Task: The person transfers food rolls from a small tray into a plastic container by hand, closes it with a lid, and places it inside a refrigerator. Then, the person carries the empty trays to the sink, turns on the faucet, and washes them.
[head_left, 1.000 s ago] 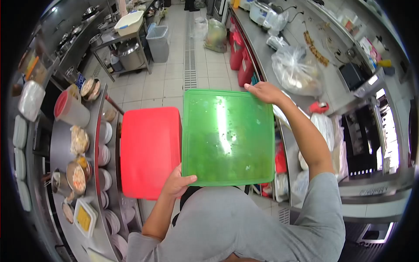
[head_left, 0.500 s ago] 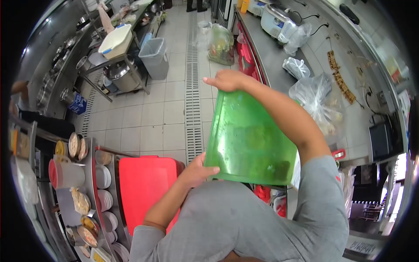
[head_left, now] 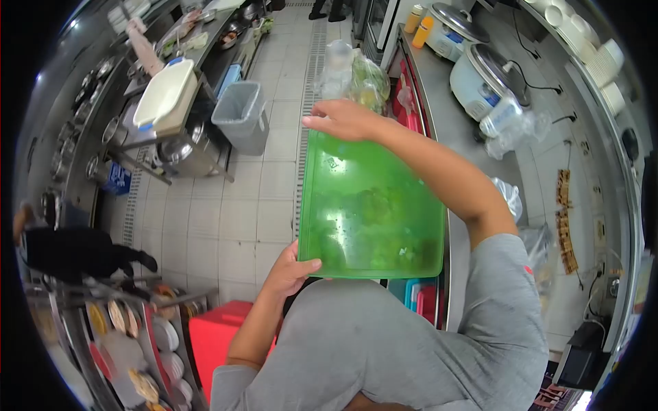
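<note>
A flat-topped, see-through green plastic container [head_left: 373, 205] is held level in front of my body, with blurred shapes showing through its wet surface. My left hand [head_left: 286, 270] grips the near left corner, thumb on top and fingers hidden below. At the far left corner, my right hand [head_left: 343, 120] holds the edge, its forearm reaching across the container's right side. The underside and whatever supports it there are hidden.
Left of me stand a red bin [head_left: 219, 332] and a rack of plates [head_left: 164, 335]. A person's dark-clothed arm [head_left: 82, 253] is nearby. Ahead are a grey trash bin [head_left: 241, 116] and bagged greens [head_left: 369, 82]. A steel counter [head_left: 439, 82] with rice cookers [head_left: 486, 85] runs along the right.
I have moved forward along the aisle with the container in both hands. The red bin and plate rack have slid back and down in view; the rice cookers are nearer.
</note>
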The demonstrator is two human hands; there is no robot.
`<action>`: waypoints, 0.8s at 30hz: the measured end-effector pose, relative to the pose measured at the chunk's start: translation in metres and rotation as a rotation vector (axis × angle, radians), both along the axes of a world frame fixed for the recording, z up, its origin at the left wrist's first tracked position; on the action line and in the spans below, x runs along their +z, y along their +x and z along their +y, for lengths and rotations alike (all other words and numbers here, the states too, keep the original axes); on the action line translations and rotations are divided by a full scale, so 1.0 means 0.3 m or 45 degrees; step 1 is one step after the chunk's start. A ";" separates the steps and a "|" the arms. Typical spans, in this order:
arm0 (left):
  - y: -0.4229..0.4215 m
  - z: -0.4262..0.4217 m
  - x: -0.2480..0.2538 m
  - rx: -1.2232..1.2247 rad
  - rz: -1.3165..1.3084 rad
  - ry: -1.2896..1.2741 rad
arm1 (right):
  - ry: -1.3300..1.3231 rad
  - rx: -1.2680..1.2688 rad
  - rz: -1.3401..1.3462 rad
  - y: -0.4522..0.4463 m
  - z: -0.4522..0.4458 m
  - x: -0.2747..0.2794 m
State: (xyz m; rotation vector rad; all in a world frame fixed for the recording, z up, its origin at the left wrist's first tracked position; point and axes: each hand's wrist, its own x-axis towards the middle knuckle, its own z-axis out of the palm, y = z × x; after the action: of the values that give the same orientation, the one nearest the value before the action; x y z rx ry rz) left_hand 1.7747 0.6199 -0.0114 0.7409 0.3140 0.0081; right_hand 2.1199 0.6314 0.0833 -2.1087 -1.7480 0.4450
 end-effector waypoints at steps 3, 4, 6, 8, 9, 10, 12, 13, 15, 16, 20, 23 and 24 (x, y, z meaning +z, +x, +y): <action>0.218 0.292 -0.007 0.018 -0.052 0.031 | 0.284 -0.072 -0.304 0.265 0.021 0.051; 0.285 0.390 0.001 0.047 -0.044 0.043 | 0.330 -0.207 -0.327 0.333 0.008 0.085; 0.418 0.579 0.031 0.094 -0.024 0.074 | 0.455 -0.493 -0.272 0.474 -0.038 0.102; 0.556 0.748 0.052 0.146 -0.009 0.105 | 0.463 -0.785 0.055 0.630 -0.097 0.031; 0.625 0.834 0.056 0.171 0.003 0.129 | 0.392 -0.926 0.311 0.680 -0.111 -0.032; 0.694 0.919 0.044 0.163 -0.006 0.134 | 0.419 -0.981 0.695 0.700 -0.096 -0.109; 0.856 1.076 0.033 0.183 0.007 0.115 | 0.403 -0.981 1.288 0.734 -0.041 -0.259; 0.946 1.145 0.018 0.195 0.013 0.102 | 0.362 -0.928 1.488 0.752 0.026 -0.321; 1.114 1.267 -0.019 0.185 0.017 0.111 | 0.444 -0.825 1.761 0.802 0.187 -0.406; 1.208 1.339 -0.027 0.181 0.012 0.128 | 0.461 -0.748 1.885 0.868 0.282 -0.438; 1.537 1.576 0.006 0.214 0.095 0.187 | 0.357 -0.554 2.149 1.186 0.563 -0.443; 1.761 1.771 0.070 0.221 0.129 0.194 | 0.362 -0.513 2.107 1.440 0.790 -0.376; 1.825 1.844 0.076 0.218 0.123 0.194 | 0.376 -0.523 2.112 1.508 0.854 -0.359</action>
State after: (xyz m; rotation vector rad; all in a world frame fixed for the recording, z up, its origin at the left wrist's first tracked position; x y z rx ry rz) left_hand 2.3221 1.1730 0.0114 0.8649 0.4725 0.1600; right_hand 2.5723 0.8877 -0.0244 -1.0191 -0.3423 1.1911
